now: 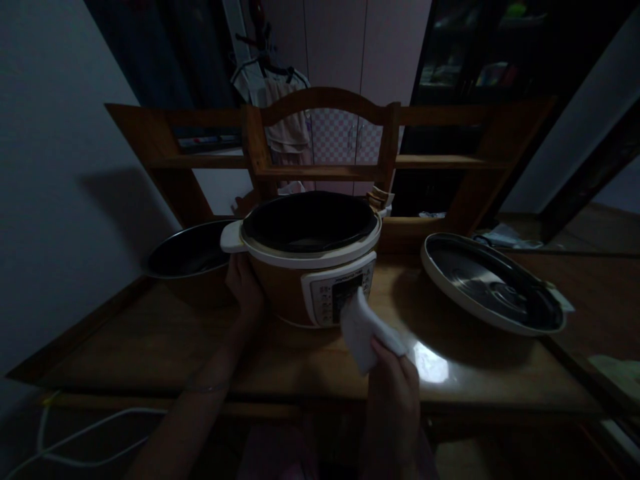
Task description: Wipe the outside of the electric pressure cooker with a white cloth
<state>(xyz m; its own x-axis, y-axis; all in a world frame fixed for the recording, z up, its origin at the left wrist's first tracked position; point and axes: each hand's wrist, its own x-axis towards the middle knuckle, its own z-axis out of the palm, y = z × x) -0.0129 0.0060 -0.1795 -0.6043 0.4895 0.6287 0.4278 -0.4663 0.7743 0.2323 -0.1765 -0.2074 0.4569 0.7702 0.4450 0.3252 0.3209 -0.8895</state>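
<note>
An orange and white electric cooker (pixel 305 267) stands on the wooden table (pixel 150 347) with its lid off and a dark inner pot showing. My left hand (pixel 244 283) rests flat against the cooker's left side, below its white handle. My right hand (pixel 393 380) is closed on a folded white cloth (pixel 363 327), which touches the lower right of the cooker's control panel (pixel 340 293).
The cooker's lid (pixel 493 283) lies upside down on the table at the right. A dark metal bowl (pixel 187 257) sits behind the cooker's left side. A wooden shelf rack (pixel 325 160) stands at the back. A white cable (pixel 75 440) hangs at the lower left.
</note>
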